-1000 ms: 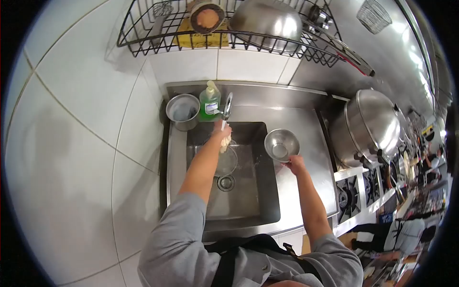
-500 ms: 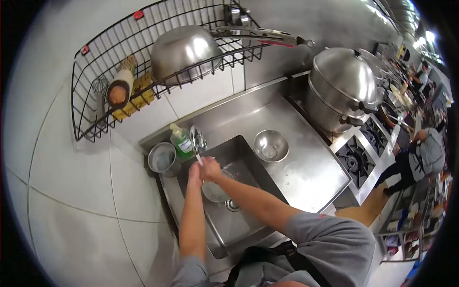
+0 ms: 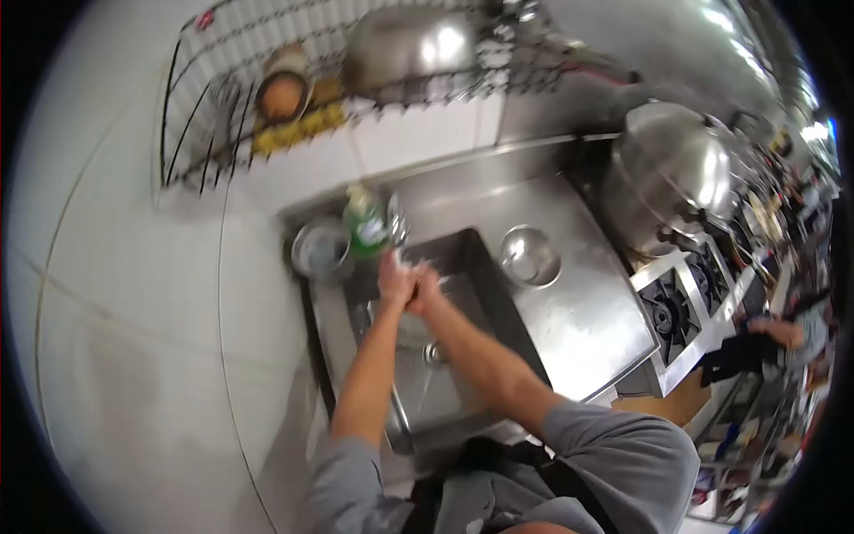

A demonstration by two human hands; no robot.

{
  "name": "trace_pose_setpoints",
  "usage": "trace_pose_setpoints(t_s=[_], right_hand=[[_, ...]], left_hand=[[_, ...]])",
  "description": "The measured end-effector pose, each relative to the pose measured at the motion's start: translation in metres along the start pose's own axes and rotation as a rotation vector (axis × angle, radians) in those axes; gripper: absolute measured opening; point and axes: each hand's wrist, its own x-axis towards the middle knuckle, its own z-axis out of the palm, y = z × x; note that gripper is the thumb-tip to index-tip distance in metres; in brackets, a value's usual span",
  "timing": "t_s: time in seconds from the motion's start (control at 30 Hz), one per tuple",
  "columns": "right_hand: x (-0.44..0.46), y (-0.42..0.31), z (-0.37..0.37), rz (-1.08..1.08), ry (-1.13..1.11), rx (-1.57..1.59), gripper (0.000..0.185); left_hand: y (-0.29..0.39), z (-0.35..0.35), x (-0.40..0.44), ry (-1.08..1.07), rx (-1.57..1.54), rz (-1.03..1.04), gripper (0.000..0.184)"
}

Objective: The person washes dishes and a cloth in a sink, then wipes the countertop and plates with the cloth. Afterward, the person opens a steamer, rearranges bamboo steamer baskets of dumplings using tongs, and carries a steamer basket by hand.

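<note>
My left hand (image 3: 396, 279) and my right hand (image 3: 425, 289) touch each other under the faucet (image 3: 398, 222), over the sink (image 3: 505, 307). Motion blur smears the fingers of both, so their pose is unclear, and no object shows between them. Whitish water or lather shows at the fingertips. Below the hands, a clear round vessel (image 3: 416, 331) in the basin is partly hidden by my forearms. A bottle of green liquid soap (image 3: 366, 224) stands left of the faucet, beside a small steel container (image 3: 320, 249).
A steel bowl (image 3: 530, 256) rests on the counter (image 3: 587, 329) to the right. Farther right are a large steamer pot (image 3: 663, 173) and gas burners (image 3: 667, 311). A wire rack (image 3: 169, 116) on the wall holds a big bowl (image 3: 409, 53). Another person (image 3: 783, 338) stands at far right.
My view has shifted, so the sink and counter sit higher and farther right in it. My hands stay together near the faucet, their pose slightly changed, and are more blurred.
</note>
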Motion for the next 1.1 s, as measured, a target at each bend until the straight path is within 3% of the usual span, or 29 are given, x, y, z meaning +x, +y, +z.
trace_pose_setpoints(t_s=[0.03,0.07,0.1,0.27,0.4,0.5,0.53,0.57,0.6,0.63,0.67,0.77,0.9,0.97,1.03,1.1], right_hand=[[-0.009,-0.013,0.011,0.091,-0.004,-0.028,0.072],[-0.012,-0.017,0.023,0.055,0.136,-0.214,0.074],[0.030,-0.022,-0.028,0.173,-0.182,-0.353,0.065],[0.022,0.002,-0.011,0.288,-0.118,-0.325,0.052],[0.012,0.008,0.001,0.176,0.084,-0.865,0.040],[0.026,0.006,-0.029,-0.149,0.076,-1.517,0.044],[0.011,-0.002,-0.011,-0.282,0.019,-2.207,0.038],[0.002,-0.006,0.001,-0.233,0.013,-2.360,0.041],[-0.008,-0.009,0.008,-0.177,0.010,-2.515,0.044],[-0.019,-0.013,0.016,-0.118,0.008,-2.670,0.048],[-0.029,-0.018,0.029,-0.139,-0.145,-2.689,0.046],[-0.018,-0.022,0.037,-0.127,0.168,-2.574,0.044],[-0.002,-0.044,0.028,-0.356,-0.206,-2.782,0.049],[-0.010,-0.053,0.035,-0.270,0.024,-2.388,0.042],[-0.016,-0.061,0.041,-0.188,0.079,-2.134,0.037],[-0.018,-0.069,0.034,-0.097,-0.003,-2.030,0.033]], left_hand=[[-0.003,-0.007,-0.004,-0.111,-0.087,0.051,0.037],[0.009,-0.020,-0.003,-0.333,-0.152,-0.218,0.040],[0.028,-0.036,0.003,-0.544,-0.232,-0.489,0.042],[0.027,-0.034,0.004,-0.090,0.095,-0.543,0.055],[0.005,-0.026,-0.001,0.050,0.062,-0.730,0.051],[-0.015,-0.018,-0.016,0.014,0.021,-0.827,0.039],[-0.017,-0.014,-0.023,0.044,-0.042,-0.863,0.036],[-0.018,-0.015,-0.027,0.074,-0.105,-0.894,0.033],[-0.015,-0.027,-0.027,-0.156,0.087,-0.787,0.029],[-0.014,-0.028,-0.031,-0.239,0.074,-0.797,0.029],[-0.015,-0.029,-0.031,-0.317,0.062,-0.803,0.029],[-0.036,-0.022,-0.030,-0.406,-0.164,-0.747,0.022],[-0.016,-0.055,-0.002,-0.536,-0.741,-0.581,0.026],[-0.001,-0.070,0.007,-0.647,-0.665,-0.504,0.026],[-0.021,-0.055,-0.001,-0.741,-0.648,-0.491,0.028],[-0.040,-0.041,-0.015,-0.746,-0.474,-0.374,0.024]])
